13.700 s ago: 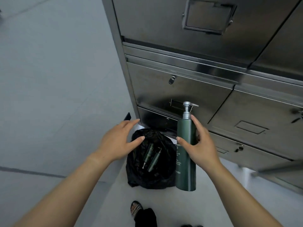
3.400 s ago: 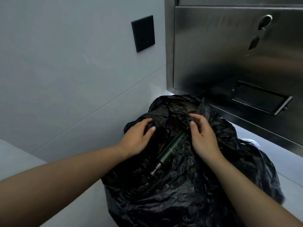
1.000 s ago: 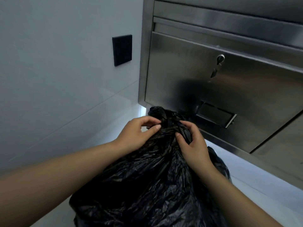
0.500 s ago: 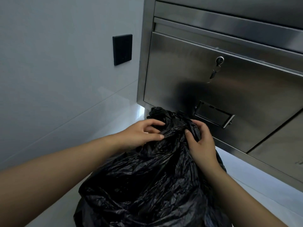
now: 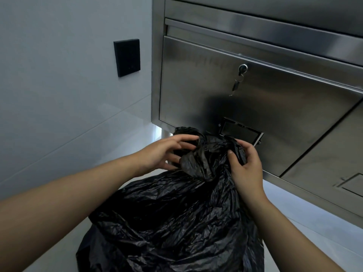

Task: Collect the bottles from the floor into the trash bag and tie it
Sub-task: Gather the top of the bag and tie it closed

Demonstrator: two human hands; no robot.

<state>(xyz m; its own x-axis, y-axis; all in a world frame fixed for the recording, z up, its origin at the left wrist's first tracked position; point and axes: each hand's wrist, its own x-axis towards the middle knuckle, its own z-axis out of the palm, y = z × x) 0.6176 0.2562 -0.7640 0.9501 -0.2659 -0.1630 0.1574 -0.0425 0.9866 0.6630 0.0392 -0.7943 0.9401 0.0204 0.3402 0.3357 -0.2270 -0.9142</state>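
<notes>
The crinkled black plastic trash bag (image 5: 176, 222) fills the lower middle of the head view, its body bulging wide and its top gathered into a twisted bunch that rises between the person's two bare hands; no bottle shows anywhere, and the plastic hides whatever lies within. The left hand (image 5: 163, 152) comes in from the left with the forearm bare; its fingers (image 5: 184, 138) curl over the left side of the bunch, the thumb lying below, so that it pinches a fold of the black plastic. The right hand (image 5: 245, 165) grips the right side of the same bunch; its fingers wrap over the crumpled top while the thumb presses into the plastic from the near side, so the hand is closed on the bag. A loose lump of plastic hangs between the two hands; whether a knot is formed there cannot be told.

Behind the bag stands a brushed stainless steel cabinet (image 5: 284, 107); its drawer front carries a round lock with a small key (image 5: 236, 85) dangling from it, and a rectangular metal label holder (image 5: 240, 132) sits just above the bunch. To the left, a flat black rectangular wall plate (image 5: 127, 57) is fixed on the pale grey wall (image 5: 59, 75); pale floor (image 5: 306, 218) shows under the cabinet at the right.
</notes>
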